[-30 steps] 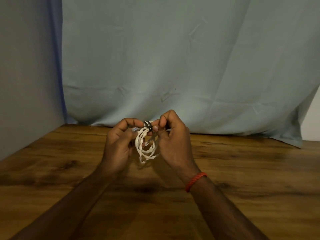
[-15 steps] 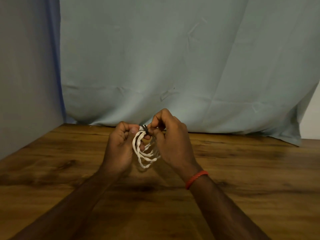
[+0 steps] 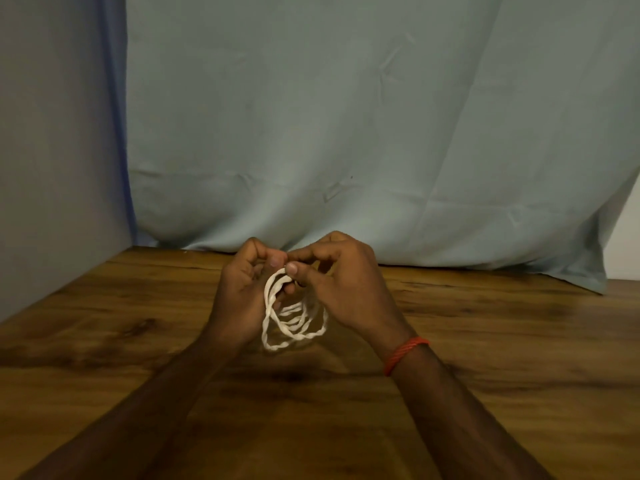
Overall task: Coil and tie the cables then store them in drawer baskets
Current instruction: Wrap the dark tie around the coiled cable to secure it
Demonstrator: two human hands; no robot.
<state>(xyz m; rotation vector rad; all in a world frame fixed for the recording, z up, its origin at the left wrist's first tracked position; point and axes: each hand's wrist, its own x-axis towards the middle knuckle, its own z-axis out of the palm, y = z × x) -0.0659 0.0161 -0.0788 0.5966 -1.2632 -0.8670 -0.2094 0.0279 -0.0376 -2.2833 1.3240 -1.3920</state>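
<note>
Pinching the white cable coil at its 12 o'clock with left grip and right grip, both closed on it, above the bench. Looks light, limp, springy; best held at the bunched top to avoid splaying.

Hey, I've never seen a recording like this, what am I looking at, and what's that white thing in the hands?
No machine here: a person wears a camera on the head, so the picture looks forward and down at their own bare hands. The left hand and right hand both pinch the top of a white cable wound into loose loops, which hang over a wooden table. A red band circles the right wrist; pale blue cloth hangs behind.
</note>
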